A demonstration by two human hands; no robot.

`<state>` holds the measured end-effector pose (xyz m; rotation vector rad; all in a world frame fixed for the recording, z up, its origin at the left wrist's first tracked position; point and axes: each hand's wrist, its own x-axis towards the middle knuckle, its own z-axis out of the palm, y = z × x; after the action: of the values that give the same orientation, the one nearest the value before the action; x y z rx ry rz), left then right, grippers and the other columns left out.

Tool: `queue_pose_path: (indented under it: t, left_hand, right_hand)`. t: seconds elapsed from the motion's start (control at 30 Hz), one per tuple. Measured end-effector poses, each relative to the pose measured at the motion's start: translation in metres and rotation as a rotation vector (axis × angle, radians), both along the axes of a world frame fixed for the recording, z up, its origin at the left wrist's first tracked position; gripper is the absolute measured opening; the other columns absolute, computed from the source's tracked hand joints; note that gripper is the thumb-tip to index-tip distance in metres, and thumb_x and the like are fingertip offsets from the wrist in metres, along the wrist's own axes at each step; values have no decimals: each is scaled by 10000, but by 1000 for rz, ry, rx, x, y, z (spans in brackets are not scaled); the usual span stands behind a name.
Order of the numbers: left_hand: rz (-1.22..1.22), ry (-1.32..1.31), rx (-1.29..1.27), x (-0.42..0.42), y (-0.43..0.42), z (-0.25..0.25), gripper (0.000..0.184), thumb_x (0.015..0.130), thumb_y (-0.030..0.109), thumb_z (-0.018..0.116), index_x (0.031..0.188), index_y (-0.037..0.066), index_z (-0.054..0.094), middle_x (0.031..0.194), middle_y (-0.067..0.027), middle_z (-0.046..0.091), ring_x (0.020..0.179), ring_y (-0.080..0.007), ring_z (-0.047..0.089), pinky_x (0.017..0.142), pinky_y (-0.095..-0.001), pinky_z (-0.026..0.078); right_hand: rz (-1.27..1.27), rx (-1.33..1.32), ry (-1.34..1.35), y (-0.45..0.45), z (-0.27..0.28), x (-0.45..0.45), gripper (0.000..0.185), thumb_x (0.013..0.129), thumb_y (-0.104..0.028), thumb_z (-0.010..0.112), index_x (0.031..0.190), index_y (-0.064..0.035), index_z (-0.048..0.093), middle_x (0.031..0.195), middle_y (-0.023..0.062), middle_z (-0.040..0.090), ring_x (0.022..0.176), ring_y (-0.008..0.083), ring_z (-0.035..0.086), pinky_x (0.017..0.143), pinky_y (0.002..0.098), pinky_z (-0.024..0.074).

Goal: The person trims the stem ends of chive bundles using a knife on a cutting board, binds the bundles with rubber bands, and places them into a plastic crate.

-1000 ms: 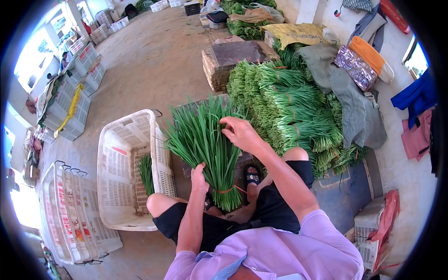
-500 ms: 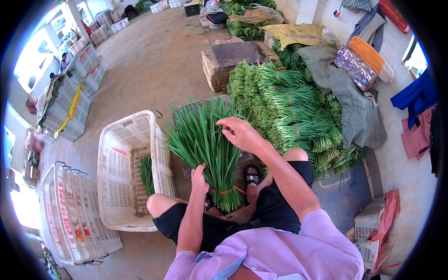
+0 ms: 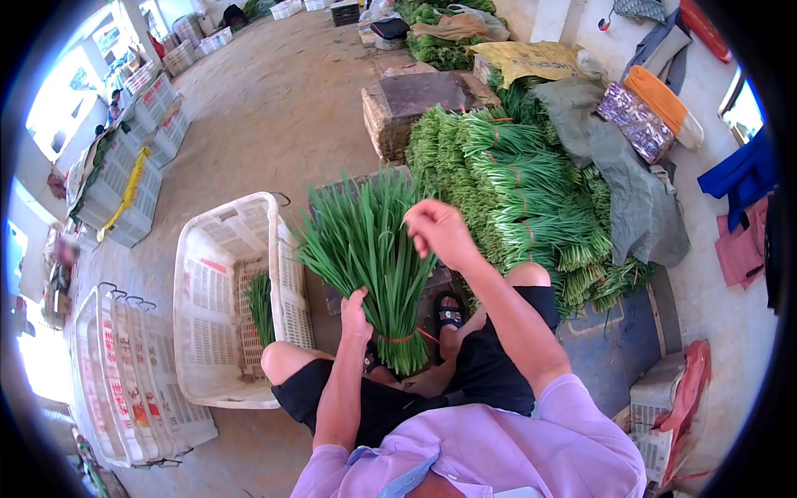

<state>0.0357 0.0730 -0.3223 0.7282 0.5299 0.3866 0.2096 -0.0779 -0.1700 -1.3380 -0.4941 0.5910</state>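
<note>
A large bunch of Chinese chives fans out between my knees, cut ends toward me. A red band circles it near the base. My left hand is closed around the left side of the bunch, thumb up. Over the upper right leaves hovers my right hand, its fingers curled together; whether a thin leaf is pinched in them is too small to tell. Left of the bunch stands a white plastic crate, with some chives lying inside.
Banded chive bundles are heaped to the right, partly under a grey cloth. Stacked white crates stand at the lower left. A brown box sits ahead, and a crate with red cloth is at the lower right.
My right hand has shifted right, away from the middle of the leaves, and its fingers are more curled. My left hand and the bunch stay almost in place.
</note>
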Motion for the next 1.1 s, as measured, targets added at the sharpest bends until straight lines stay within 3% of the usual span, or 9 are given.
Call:
queue_pose_path:
  t: [0.07,0.13,0.43,0.53,0.6,0.67,0.77,0.97,1.1]
  left_hand:
    - [21,22,4,-3,0,0,373,893,81,548,1243,-41,593,1125,-139,685,977,-264,697,863,-415,583]
    - [40,-8,7,-1,-1,0,339,898,70,552,1214,-39,608,1099,-130,690,955,-254,698,841,-402,584]
    - [74,43,71,-4,-3,2,313,920,101,541,1194,-30,618,1081,-124,696,920,-243,704,814,-389,584]
    - [72,20,42,-1,0,0,305,922,88,535,1186,-37,621,1054,-121,701,893,-232,705,796,-366,583]
    - [87,21,36,1,-3,7,292,924,83,530,1171,-38,626,1039,-118,701,870,-226,702,780,-358,580]
    - [110,24,28,-1,-3,6,279,925,77,526,1156,-40,632,1023,-116,702,847,-220,700,764,-350,577]
    - [91,18,56,-3,1,-6,234,918,53,563,1120,-37,639,1014,-104,700,864,-200,685,754,-339,555]
    - [102,66,273,-6,-5,-7,231,896,32,596,1113,14,672,1001,-44,697,858,-144,656,771,-299,523]
    - [78,47,339,-7,-5,-10,234,901,45,597,1121,14,671,1022,-43,694,872,-135,646,780,-294,518]
  right_hand:
    - [-110,280,234,-5,1,6,80,987,-100,614,969,-30,648,733,32,619,491,91,559,430,236,468]
    - [277,-194,-10,-12,9,-22,112,985,-106,625,1003,-1,660,779,55,674,607,104,655,533,247,546]
    - [325,-384,-454,5,-43,-53,142,971,-88,629,1012,47,645,744,63,669,615,131,656,568,275,547]
    - [345,-279,-122,5,-47,-53,131,992,-111,611,989,16,645,747,42,656,618,128,651,574,267,559]
    - [201,203,436,2,-42,-53,148,1020,-145,580,965,-21,640,761,32,650,627,117,649,585,263,576]
    - [309,237,406,-2,-33,-47,205,1039,-187,554,972,-12,637,793,54,672,650,122,670,598,268,593]
    - [566,-304,98,1,-16,-57,278,1024,-243,580,985,22,654,808,67,698,666,133,696,581,266,588]
    - [52,-197,-461,44,-18,-67,153,991,-127,628,1029,22,625,698,74,648,563,124,647,492,277,505]
    - [106,-245,-485,57,-20,-60,188,995,-139,618,968,42,573,686,116,643,539,177,645,497,315,516]
